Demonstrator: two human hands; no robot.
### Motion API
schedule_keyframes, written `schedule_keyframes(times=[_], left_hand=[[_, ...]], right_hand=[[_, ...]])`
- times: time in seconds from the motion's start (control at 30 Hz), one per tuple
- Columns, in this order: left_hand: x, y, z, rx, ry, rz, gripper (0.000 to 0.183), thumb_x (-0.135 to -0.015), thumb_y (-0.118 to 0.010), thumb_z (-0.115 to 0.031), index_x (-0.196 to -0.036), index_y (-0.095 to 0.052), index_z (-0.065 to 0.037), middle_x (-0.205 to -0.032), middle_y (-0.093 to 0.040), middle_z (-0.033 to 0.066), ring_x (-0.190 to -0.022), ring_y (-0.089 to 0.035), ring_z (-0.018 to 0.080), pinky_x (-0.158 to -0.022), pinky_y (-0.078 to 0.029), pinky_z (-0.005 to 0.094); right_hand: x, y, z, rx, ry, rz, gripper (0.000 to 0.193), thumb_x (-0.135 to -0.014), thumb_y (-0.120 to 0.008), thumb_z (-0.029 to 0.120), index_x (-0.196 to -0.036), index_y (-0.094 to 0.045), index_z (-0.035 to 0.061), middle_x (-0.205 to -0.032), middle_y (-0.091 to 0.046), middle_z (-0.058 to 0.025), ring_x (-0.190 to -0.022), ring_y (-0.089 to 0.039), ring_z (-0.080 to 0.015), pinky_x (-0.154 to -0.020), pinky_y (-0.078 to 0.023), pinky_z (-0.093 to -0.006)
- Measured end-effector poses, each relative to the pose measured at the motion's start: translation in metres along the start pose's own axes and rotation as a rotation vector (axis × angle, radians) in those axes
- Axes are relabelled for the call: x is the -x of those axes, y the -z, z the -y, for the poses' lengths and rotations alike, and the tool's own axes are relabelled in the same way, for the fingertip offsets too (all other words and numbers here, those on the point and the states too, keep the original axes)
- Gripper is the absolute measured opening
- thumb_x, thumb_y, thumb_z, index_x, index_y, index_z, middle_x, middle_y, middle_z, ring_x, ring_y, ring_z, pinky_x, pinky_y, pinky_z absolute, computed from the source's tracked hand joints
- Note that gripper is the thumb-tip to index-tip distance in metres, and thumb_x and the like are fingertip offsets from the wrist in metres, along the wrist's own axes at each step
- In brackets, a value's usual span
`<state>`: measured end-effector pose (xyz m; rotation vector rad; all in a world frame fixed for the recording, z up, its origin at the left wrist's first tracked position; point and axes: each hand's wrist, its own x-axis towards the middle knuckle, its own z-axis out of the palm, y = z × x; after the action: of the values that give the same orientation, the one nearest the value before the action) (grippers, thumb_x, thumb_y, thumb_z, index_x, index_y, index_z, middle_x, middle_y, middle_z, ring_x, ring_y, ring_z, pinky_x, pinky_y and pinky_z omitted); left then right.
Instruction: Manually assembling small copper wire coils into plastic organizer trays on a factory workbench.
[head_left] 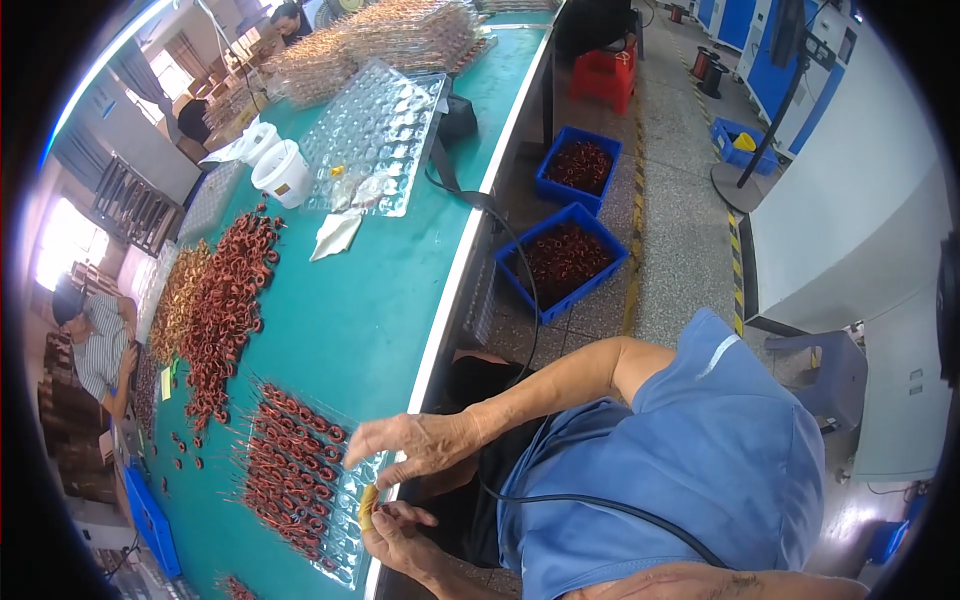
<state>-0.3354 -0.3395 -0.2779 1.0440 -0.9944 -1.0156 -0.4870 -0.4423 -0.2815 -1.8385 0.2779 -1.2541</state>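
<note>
My right hand (425, 442) reaches over the near edge of the table (350, 300), its fingers stretched apart and a little blurred. I see nothing held in it. Just below it, my left hand (400, 543) is curled at the table edge, with yellow wrapping (368, 507) on a finger. Something small and dark seems to sit between its fingertips, too hidden to name. Beside both hands lies a clear plastic blister tray (350, 530), filled over most of its area with rows of red wire-wound ring coils (290, 470) whose leads stick out.
Loose red coils (225, 310) and yellowish coils (180, 300) are heaped farther along. White buckets (283, 175), a clear tray (375, 130) and stacked filled trays (375, 45) stand beyond. Blue crates (563, 262) of coils sit on the floor. A cable (610, 505) crosses my body. Another person (100, 340) sits opposite.
</note>
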Motion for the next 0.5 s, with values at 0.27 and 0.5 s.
schedule_keyframes(times=[0.27, 0.5], left_hand=[[0.003, 0.001, 0.014, -0.175, 0.046, 0.008, 0.045, -0.099, -0.044, -0.04, -0.111, -0.049, 0.003, -0.07, -0.052, 0.006, -0.047, -0.046, 0.0101, -0.042, -0.038, 0.0194], [0.006, -0.007, 0.009, -0.216, -0.134, 0.11, 0.035, -0.099, -0.049, -0.027, -0.117, -0.048, 0.003, -0.072, -0.051, 0.0051, -0.053, -0.046, 0.0084, -0.047, -0.04, 0.0183]], right_hand=[[0.01, -0.007, 0.012, -0.369, -0.519, 0.127, 0.019, -0.09, -0.061, 0.014, -0.085, -0.066, -0.003, -0.064, -0.061, -0.0054, -0.056, -0.057, -0.0108, -0.052, -0.046, -0.0255], [0.012, -0.003, 0.015, -0.558, -0.56, 0.08, 0.017, -0.09, -0.063, 0.013, -0.089, -0.065, -0.0034, -0.068, -0.063, -0.0055, -0.058, -0.058, -0.0099, -0.053, -0.047, -0.0237]])
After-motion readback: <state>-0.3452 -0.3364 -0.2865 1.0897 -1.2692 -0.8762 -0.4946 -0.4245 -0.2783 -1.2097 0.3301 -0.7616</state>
